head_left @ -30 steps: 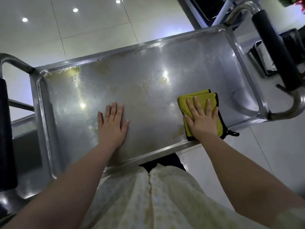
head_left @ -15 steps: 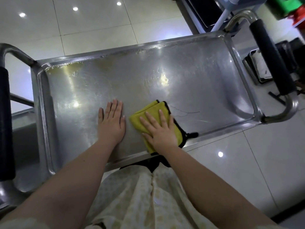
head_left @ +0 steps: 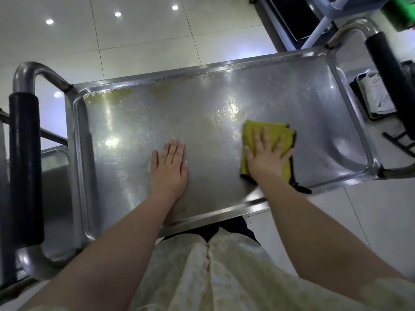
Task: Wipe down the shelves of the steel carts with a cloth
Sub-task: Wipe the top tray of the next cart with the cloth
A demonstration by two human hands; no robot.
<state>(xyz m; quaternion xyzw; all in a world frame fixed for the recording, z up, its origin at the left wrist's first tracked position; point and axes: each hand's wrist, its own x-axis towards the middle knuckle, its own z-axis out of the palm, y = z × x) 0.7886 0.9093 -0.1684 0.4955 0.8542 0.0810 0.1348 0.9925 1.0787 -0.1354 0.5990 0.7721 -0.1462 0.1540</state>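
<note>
Much bare shelf [head_left: 157, 117] between cloth [head_left: 279, 134] and far rim [head_left: 202, 71]

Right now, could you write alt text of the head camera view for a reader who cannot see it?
A person's right hand presses a folded yellow cloth flat on a smeared steel cart shelf; the left hand rests flat on the steel, apart from the cloth.

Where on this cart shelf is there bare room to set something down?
Free: between the left rim of the silver steel shelf and the left hand; the far strip, streaked with yellowish residue; right of the folded yellow cloth. Crowded: near middle, where the right hand presses the cloth.
</note>
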